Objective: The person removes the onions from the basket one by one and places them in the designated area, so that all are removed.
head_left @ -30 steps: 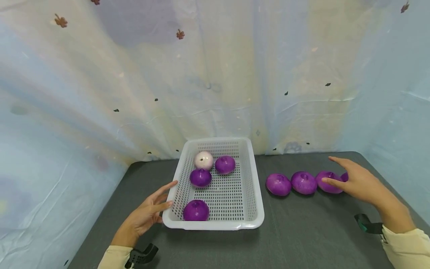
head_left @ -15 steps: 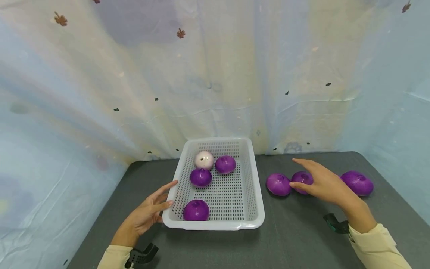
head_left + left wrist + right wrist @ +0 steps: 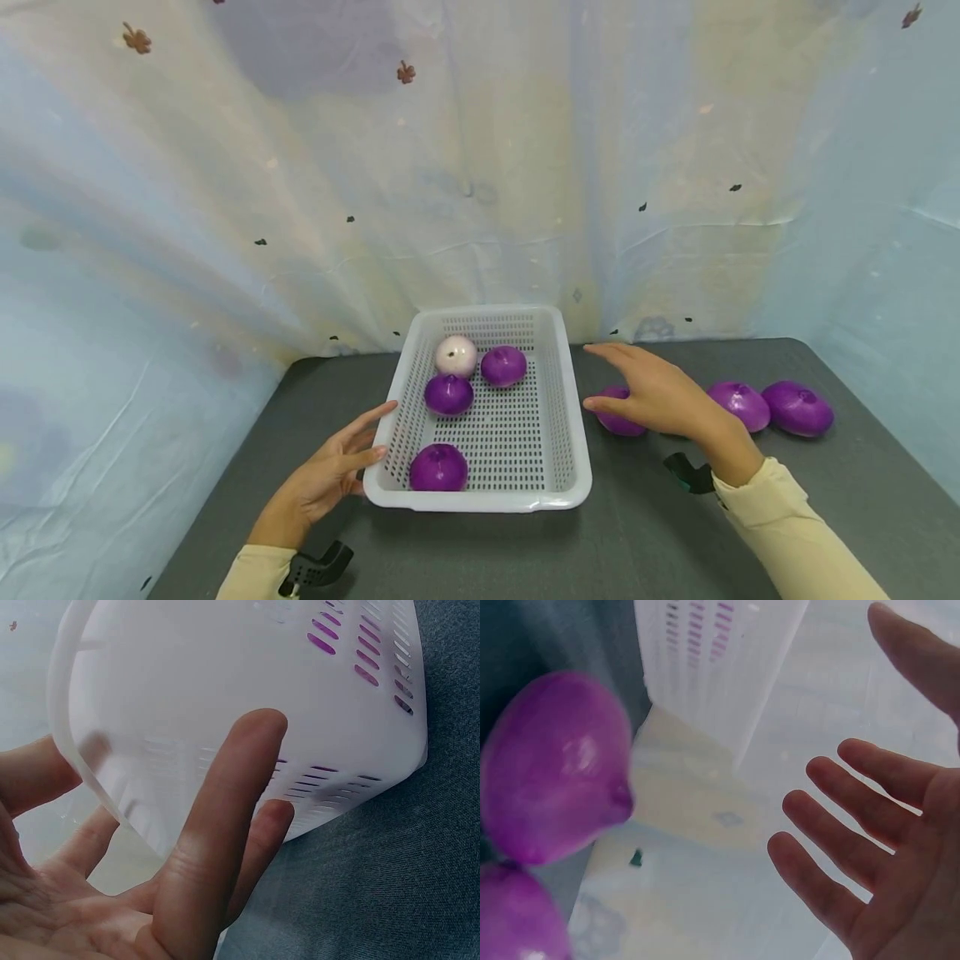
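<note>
A white perforated plastic basket (image 3: 491, 502) stands on the dark table, with red onions (image 3: 438, 468) and a whitish onion (image 3: 456, 357) in it. My left hand (image 3: 326, 479) is at its left side, thumb and index fingertip on the rim, the other fingers outside the wall. Extended fingers (image 3: 247, 750) cross the basket's corner in the left wrist view. Right of the basket, my right hand (image 3: 660, 392) hovers over a row of red onions, fingers spread and holding nothing. The leftmost onion (image 3: 618, 421) shows partly below the thumb; the one beside it is mostly hidden under the hand.
Two more red onions, a nearer one (image 3: 738, 406) and an end one (image 3: 798, 408), lie right of my right wrist. A pale patterned curtain (image 3: 480, 208) hangs behind and beside the dark table (image 3: 480, 558). Each wrist wears a black strap (image 3: 318, 571).
My right hand has moved left along the onion row, from its right end toward the basket, uncovering the two right onions. My left hand and the basket have stayed in place.
</note>
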A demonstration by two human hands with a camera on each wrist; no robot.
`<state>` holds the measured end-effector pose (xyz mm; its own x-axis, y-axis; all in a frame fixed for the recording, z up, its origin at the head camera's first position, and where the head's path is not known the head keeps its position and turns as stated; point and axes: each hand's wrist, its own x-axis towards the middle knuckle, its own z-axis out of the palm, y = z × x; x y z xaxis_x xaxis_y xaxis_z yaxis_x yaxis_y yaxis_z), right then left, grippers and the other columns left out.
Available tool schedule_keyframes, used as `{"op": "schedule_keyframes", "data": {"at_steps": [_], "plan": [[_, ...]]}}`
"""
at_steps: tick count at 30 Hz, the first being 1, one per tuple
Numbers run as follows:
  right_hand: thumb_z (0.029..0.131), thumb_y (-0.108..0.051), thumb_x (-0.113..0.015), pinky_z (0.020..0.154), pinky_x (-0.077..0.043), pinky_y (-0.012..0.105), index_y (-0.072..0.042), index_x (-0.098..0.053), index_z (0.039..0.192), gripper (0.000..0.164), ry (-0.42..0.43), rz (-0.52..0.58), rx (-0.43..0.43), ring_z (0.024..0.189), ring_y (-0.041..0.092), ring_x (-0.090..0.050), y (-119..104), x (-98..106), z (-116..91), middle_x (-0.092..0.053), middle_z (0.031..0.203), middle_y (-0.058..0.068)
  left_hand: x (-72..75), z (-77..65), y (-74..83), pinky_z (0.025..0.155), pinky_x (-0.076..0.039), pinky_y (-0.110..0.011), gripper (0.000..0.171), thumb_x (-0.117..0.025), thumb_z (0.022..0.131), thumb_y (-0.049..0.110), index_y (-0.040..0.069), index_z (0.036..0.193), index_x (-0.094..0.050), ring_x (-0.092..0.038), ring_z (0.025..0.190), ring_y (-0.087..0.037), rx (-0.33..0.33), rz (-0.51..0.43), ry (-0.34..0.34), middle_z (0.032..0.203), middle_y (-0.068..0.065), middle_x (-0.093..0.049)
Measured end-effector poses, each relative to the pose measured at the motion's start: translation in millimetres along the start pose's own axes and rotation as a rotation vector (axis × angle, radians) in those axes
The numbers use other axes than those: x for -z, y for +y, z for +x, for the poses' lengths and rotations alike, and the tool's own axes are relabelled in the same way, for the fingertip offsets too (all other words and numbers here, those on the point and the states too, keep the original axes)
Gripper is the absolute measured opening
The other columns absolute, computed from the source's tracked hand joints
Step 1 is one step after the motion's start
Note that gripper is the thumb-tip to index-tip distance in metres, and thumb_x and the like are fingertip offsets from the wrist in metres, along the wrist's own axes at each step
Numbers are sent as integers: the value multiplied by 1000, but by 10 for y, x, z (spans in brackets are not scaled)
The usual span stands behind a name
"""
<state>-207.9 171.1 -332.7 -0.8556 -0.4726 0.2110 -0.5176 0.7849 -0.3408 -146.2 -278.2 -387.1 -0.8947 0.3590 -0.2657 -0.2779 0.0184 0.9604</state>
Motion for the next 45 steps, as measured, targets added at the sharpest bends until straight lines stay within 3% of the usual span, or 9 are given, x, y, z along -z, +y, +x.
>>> {"op": "schedule_keyframes", "data": {"at_steps": [9, 14, 23, 33, 38, 45], "plan": [[79, -56, -69, 105, -39, 54, -18, -40, 145, 82, -77, -52, 45, 132, 32, -46, -232, 73, 315, -47, 145, 7, -6, 18, -3, 71, -58, -44, 66, -55, 96, 14, 36, 150, -24, -62, 111, -29, 9, -8, 13, 149, -13, -32], [79, -59, -67, 106, -39, 52, -18, -39, 146, 82, -131, -18, 63, 134, 30, -45, -316, 109, 486, -45, 147, 6, 1, 19, -11, 71, -58, -44, 66, -56, 96, 14, 36, 150, -24, -63, 109, -29, 9, -5, 18, 147, -12, -36], [81, -50, -71, 106, -42, 47, -16, -41, 144, 78, -225, 82, 126, 129, 25, -49, -278, -223, 799, -47, 145, 4, 21, -5, -21, 71, -57, -45, 66, -54, 97, 12, 35, 151, -22, -63, 109, -30, 0, -8, 1, 144, -11, -39], [84, -42, -71, 112, -35, 47, -11, -42, 144, 73, -252, 128, 134, 136, 26, -43, -210, -478, 1035, -47, 145, 7, 16, 14, -31, 73, -57, -45, 66, -53, 97, 12, 35, 151, -22, -63, 110, -29, -2, -9, -16, 143, -9, -40], [84, -42, -70, 112, -35, 45, -12, -44, 142, 71, -240, 90, 122, 134, 24, -45, -154, -642, 1166, -49, 143, 5, 37, 9, -19, 71, -58, -43, 66, -53, 98, 13, 35, 151, -21, -63, 109, -28, -6, 2, -10, 142, -6, -42], [79, -55, -68, 113, -31, 49, -21, -40, 145, 80, -243, -99, 66, 131, 22, -48, -183, -798, 1314, -48, 146, 1, 23, 13, -4, 73, -57, -46, 67, -54, 97, 13, 34, 151, -21, -63, 110, -28, 2, 2, -6, 146, -11, -37]]}}
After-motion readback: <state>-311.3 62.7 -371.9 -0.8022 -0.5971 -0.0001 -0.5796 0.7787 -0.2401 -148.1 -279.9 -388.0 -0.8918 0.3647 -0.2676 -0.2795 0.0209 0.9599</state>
